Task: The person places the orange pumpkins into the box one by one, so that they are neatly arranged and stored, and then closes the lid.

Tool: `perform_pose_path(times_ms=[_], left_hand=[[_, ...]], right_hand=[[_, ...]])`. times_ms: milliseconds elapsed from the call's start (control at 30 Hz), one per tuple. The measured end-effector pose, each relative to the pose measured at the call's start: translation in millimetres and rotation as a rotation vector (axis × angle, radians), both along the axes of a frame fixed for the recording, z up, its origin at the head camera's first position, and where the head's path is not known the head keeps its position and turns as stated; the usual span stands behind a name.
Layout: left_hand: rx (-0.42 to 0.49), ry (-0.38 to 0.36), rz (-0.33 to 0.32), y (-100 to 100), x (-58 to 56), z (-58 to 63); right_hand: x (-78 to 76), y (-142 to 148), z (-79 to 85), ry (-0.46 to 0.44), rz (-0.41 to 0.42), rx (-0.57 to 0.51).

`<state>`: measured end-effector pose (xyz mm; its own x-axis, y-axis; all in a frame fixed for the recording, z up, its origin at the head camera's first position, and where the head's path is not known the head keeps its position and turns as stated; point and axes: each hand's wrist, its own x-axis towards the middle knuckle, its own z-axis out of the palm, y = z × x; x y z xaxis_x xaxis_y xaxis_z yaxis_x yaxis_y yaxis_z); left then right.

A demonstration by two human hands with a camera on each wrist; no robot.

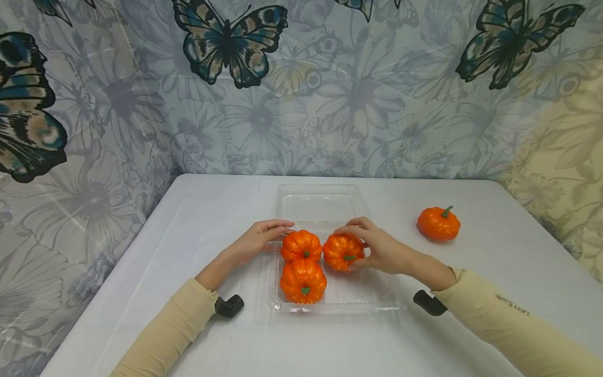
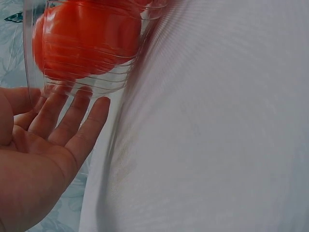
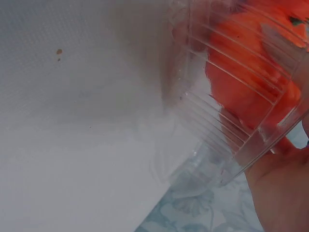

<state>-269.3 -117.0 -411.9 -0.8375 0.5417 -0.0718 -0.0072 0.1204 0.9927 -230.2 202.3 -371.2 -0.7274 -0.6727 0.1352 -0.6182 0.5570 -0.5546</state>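
A clear plastic clamshell box (image 1: 363,298) lies opened flat on the table, its lid (image 1: 320,205) folded to the back. Two small orange pumpkins sit in its left side, the rear pumpkin (image 1: 300,244) touching the front pumpkin (image 1: 303,281). My right hand (image 1: 383,250) grips a third pumpkin (image 1: 343,252) inside the box, beside the rear one, fingers over its top and thumb at its front. At the box's left rear, my left hand (image 1: 254,241) rests with fingers extended; in the left wrist view its fingertips (image 2: 100,107) are right at the ribbed wall.
Another orange pumpkin (image 1: 438,224) with a green stem stands on the white table (image 1: 226,199), right of the box. Butterfly-printed fabric (image 1: 306,120) hangs behind the table. Black wrist mounts (image 1: 229,306) stick out from both sleeves.
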Motion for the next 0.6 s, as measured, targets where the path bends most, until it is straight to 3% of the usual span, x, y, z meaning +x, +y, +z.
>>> perform_pose_path(times_ms=[600], left_hand=[[0.009,0.002,-0.008,-0.6,-1.2,-1.4]], right_hand=[[2.1,0.1,3.7,0.036,0.019,0.026]])
